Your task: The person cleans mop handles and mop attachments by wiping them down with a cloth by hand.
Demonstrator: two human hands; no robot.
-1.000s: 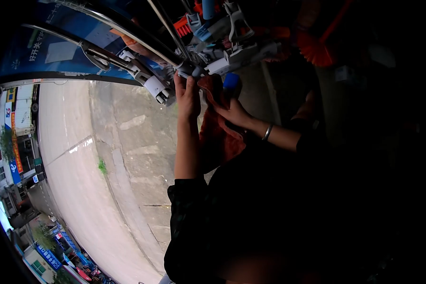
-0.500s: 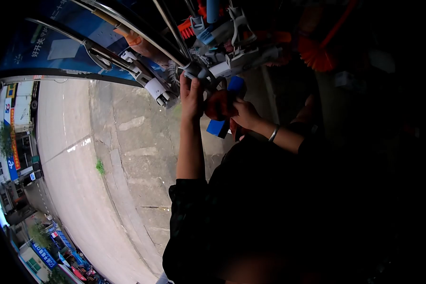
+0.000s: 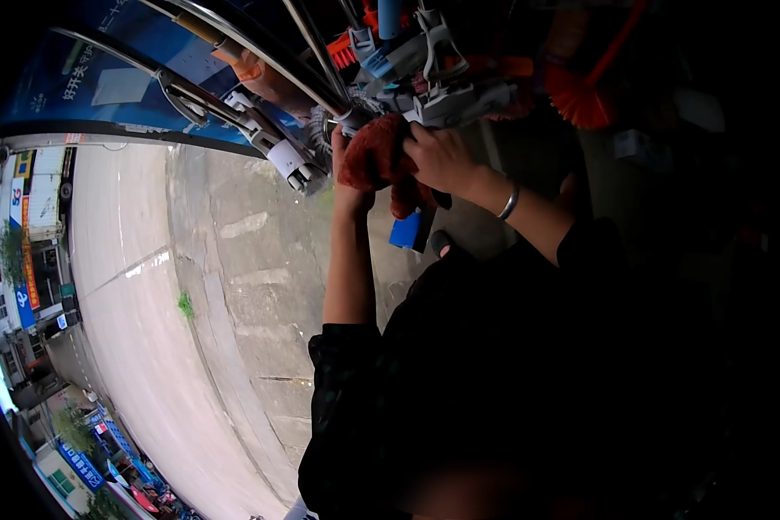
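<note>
A reddish-brown cloth [image 3: 377,149] is bunched over the lower end of a mop with a silver pole [image 3: 277,65] and a grey fitting [image 3: 350,121]. My left hand [image 3: 352,198] is closed on the mop by this fitting, with most of its fingers hidden behind the cloth. From the right, my right hand [image 3: 442,161] grips the cloth, its fingers pressed into the fabric. A loose end of the cloth hangs below. Just under it is a blue box-like object [image 3: 407,232], partly covered.
Several other mops stand close by, one with a white-and-grey head [image 3: 288,165]. An orange-red broom [image 3: 576,95] is at upper right. A blue printed panel [image 3: 121,74] stands behind the poles. Concrete pavement [image 3: 260,286] and a road [image 3: 130,295] lie to the left.
My right hand has moved up and left with the cloth, from beside the grey fitting onto it. The cloth now covers much of my left hand's fingers, and that hand stays in place.
</note>
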